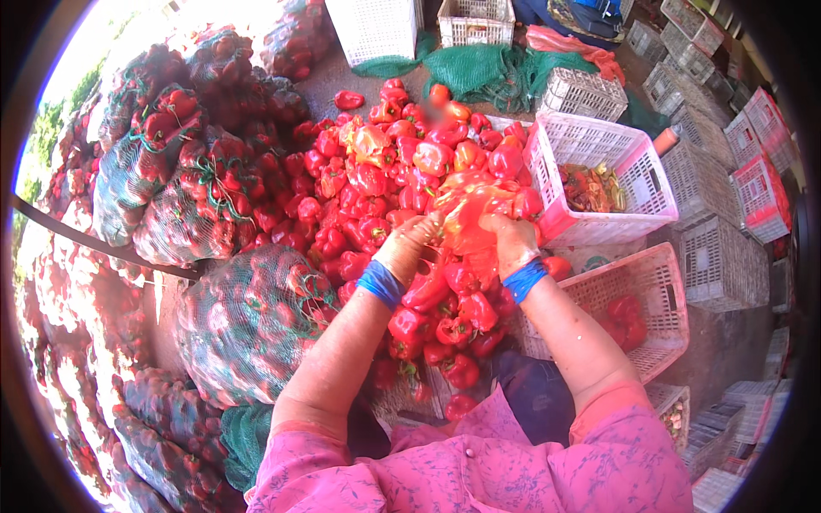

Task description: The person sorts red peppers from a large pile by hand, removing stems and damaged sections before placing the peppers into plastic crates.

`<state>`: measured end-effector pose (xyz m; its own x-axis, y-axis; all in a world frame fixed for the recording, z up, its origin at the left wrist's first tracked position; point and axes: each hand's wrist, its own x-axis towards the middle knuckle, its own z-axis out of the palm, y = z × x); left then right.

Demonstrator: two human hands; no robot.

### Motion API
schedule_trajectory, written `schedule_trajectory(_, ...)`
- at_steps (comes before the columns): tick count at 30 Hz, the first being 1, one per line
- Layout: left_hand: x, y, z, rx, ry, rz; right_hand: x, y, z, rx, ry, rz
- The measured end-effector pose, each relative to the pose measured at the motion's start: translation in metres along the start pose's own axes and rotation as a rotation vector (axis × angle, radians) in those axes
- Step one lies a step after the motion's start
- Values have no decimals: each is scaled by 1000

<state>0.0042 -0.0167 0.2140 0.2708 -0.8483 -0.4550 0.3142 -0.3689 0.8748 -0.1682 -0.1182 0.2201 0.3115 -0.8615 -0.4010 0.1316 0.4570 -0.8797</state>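
I see a large glossy red bell pepper (469, 218) above the loose heap of red peppers (385, 188), clasped between my left hand (413, 239) and right hand (510, 238). A pink plastic lattice crate (637, 171) stands just right; green mesh sacks of peppers (248, 321) lie left.

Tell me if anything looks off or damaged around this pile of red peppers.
One crate behind the right hand holds brownish, cut-up scraps rather than whole peppers. A few peppers lie loose on the ground beyond the heap. Both hands, left hand included, grip one pepper.
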Motion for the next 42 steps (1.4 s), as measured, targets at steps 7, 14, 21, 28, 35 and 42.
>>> schedule_trajectory(7,-16,19,29,-14,-24,58,-23,-15,-4,-59,-106,-245)
schedule_trajectory(14,-9,6,14,-259,-543,-457,-59,-37,1,-741,-37,-846)
schedule_trajectory(21,-15,4,17,-272,-24,-446,-58,-16,22,-708,57,-797)
schedule_trajectory(28,-44,-8,21,138,38,202,-44,-4,19,-30,75,-360)
schedule_trajectory(35,0,-41,-1,751,243,249,-66,-25,31,-808,26,-1102)
schedule_trajectory(42,-17,-68,-27,-409,70,52,-36,-27,13,433,-17,-136)
